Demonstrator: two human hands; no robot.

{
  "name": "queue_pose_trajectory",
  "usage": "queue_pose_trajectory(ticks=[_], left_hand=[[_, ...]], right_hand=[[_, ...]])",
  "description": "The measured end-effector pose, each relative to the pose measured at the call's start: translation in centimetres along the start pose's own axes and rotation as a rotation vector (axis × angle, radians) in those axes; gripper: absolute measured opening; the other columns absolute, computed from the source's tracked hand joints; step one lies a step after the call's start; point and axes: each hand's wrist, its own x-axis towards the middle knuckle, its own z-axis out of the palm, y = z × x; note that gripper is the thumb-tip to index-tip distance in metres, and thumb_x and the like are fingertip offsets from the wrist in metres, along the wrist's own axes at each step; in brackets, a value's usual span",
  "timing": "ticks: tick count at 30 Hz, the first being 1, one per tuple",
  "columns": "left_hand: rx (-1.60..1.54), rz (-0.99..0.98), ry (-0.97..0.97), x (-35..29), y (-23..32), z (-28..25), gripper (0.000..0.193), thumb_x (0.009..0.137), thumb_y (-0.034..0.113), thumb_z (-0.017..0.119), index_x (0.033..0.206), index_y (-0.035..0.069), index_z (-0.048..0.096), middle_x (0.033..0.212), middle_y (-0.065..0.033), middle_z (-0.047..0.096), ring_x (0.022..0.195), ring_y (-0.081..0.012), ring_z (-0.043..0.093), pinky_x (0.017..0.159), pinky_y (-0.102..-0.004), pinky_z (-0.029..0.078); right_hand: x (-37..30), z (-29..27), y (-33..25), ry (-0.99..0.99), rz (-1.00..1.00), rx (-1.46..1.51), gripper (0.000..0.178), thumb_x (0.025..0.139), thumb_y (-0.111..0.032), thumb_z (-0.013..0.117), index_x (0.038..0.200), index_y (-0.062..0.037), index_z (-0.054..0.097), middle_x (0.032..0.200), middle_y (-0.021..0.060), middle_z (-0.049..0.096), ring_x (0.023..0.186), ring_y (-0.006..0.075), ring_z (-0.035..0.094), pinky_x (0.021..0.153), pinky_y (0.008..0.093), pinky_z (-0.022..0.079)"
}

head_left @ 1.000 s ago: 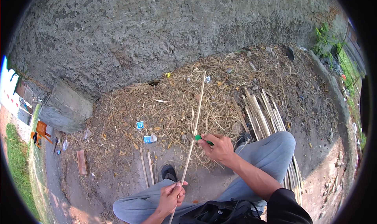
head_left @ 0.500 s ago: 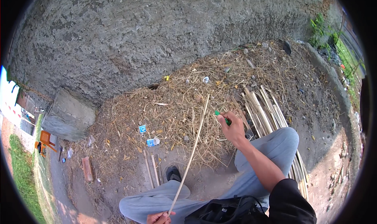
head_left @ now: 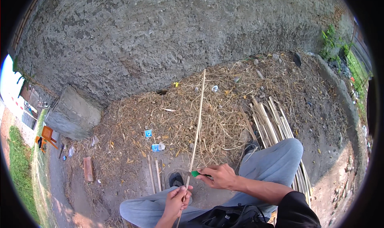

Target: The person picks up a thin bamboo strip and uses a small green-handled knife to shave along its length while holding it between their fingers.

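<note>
A long, pale bamboo strip (head_left: 199,120) slants up from my lap toward the wall. My left hand (head_left: 177,200) is closed around its lower part, thumb on top, and the strip's tail runs down below the fist. Just above that grip, my right hand (head_left: 218,177) is wrapped around a green-handled knife (head_left: 195,173). The knife's short end lies against or right beside the strip; exact contact is too small to tell. Both hands are over my bent legs, close together.
A bundle of bamboo strips (head_left: 272,122) lies by my right knee. Two short strips (head_left: 151,174) rest left of my sandal (head_left: 176,179). Shavings (head_left: 218,136) cover the ground up to the rough wall (head_left: 160,36). A brick (head_left: 88,169) and concrete block (head_left: 74,113) are at left.
My right hand has come down and left with the knife, close to my left hand. My left hand has moved up, and the strip now reaches farther toward the wall, standing steeper.
</note>
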Motion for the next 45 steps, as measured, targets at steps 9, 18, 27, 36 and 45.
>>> queue_pose_trajectory(ticks=[9, 18, 27, 36, 45], left_hand=[[0.050, -0.056, 0.013, 0.4, -0.4, 1.3, 0.030, 0.105, 0.024, 0.047, 0.114, -0.002, 0.058, 0.067, 0.0002, 0.044, 0.046, -0.0038, 0.032, 0.039, -0.0214, 0.022], [0.077, -0.015, -0.026, -1.8, -0.2, 0.5, 0.031, 0.105, 0.027, 0.046, 0.110, -0.001, 0.059, 0.067, 0.0013, 0.042, 0.046, -0.0039, 0.032, 0.039, -0.0208, 0.025], [0.144, -0.046, 0.113, -2.8, -1.1, 0.7, 0.028, 0.104, 0.031, 0.047, 0.106, 0.008, 0.062, 0.066, 0.0033, 0.044, 0.048, -0.0046, 0.039, 0.040, -0.0196, 0.027], [0.227, -0.048, 0.083, -6.9, -2.7, -0.6, 0.031, 0.104, 0.030, 0.047, 0.098, 0.005, 0.063, 0.061, 0.0045, 0.044, 0.048, -0.0046, 0.039, 0.042, -0.0212, 0.029], [0.414, -0.008, 0.148, -9.0, -3.5, -6.0, 0.033, 0.103, 0.040, 0.048, 0.089, 0.012, 0.060, 0.058, 0.0075, 0.040, 0.047, -0.0028, 0.034, 0.041, -0.0213, 0.028]], right_hand=[[2.8, -3.0, 1.4, 0.101, 0.212, -0.086, 0.018, 0.083, -0.028, 0.076, 0.086, -0.0100, 0.073, 0.080, 0.0046, 0.073, 0.048, 0.0261, 0.063, 0.043, 0.0364, 0.049], [2.9, -1.8, 1.8, 0.224, 0.065, -0.128, 0.017, 0.082, -0.026, 0.077, 0.085, -0.0095, 0.072, 0.079, 0.0047, 0.073, 0.050, 0.0238, 0.065, 0.042, 0.0352, 0.049], [3.4, -0.9, 2.7, 0.271, 0.104, -0.133, 0.017, 0.082, -0.027, 0.077, 0.084, -0.0109, 0.073, 0.078, 0.0056, 0.073, 0.051, 0.0249, 0.065, 0.041, 0.0351, 0.048], [4.6, -3.3, 6.5, 0.197, 0.519, -0.167, 0.028, 0.091, -0.037, 0.066, 0.091, -0.0093, 0.069, 0.067, 0.0111, 0.067, 0.048, 0.0287, 0.062, 0.046, 0.0437, 0.046], [5.1, -5.5, 6.2, 0.256, 0.608, 0.040, 0.033, 0.093, -0.038, 0.064, 0.095, -0.0047, 0.068, 0.060, 0.0112, 0.061, 0.049, 0.0257, 0.057, 0.052, 0.0410, 0.043]])
